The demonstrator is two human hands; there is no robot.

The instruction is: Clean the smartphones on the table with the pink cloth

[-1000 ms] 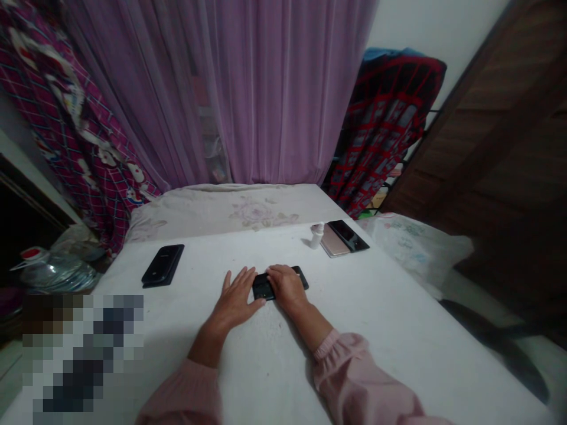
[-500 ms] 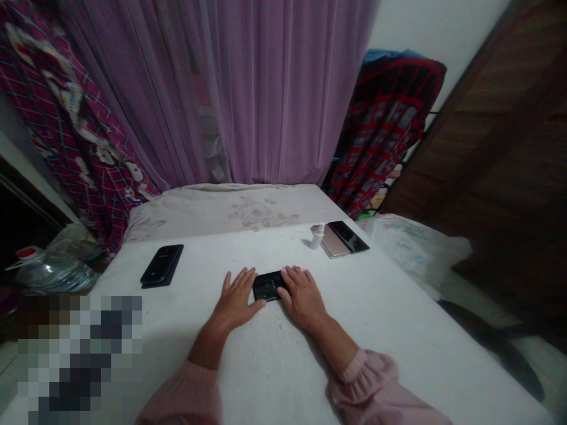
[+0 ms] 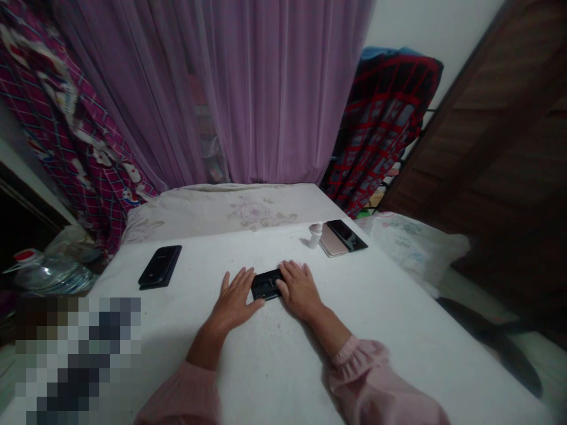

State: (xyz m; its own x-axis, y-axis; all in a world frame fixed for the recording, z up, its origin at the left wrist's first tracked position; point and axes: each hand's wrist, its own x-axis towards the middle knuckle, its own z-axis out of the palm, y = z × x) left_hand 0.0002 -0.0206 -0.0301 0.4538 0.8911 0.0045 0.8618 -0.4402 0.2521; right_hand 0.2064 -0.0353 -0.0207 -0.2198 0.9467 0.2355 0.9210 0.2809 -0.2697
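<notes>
A black phone (image 3: pixel 264 286) lies on the white table, its dark back with a camera area facing up. My left hand (image 3: pixel 235 301) rests at the phone's left end with fingers spread; the thumb touches the near edge and the fingertips reach the far left corner. Across the right end lies my right hand (image 3: pixel 301 292), fingers stretched out and thumb on the phone's back. A small pale edge shows by the right fingertips, too small to make out. The palm covers the phone's right part. A small white bottle (image 3: pixel 315 236) stands beyond my right hand.
Right of the bottle lie a pinkish-gold phone (image 3: pixel 334 241) and a black one (image 3: pixel 348 234). Another dark phone (image 3: pixel 160 265) sits at the table's left. A purple curtain (image 3: pixel 274 88) hangs behind. Left of the table is a clear bottle with a red cap (image 3: pixel 27 255); a plastic bag (image 3: pixel 411 242) lies right.
My right hand has shifted slightly left and away from me along the phone. My left hand keeps its place at the phone's left end. The view has moved slightly.
</notes>
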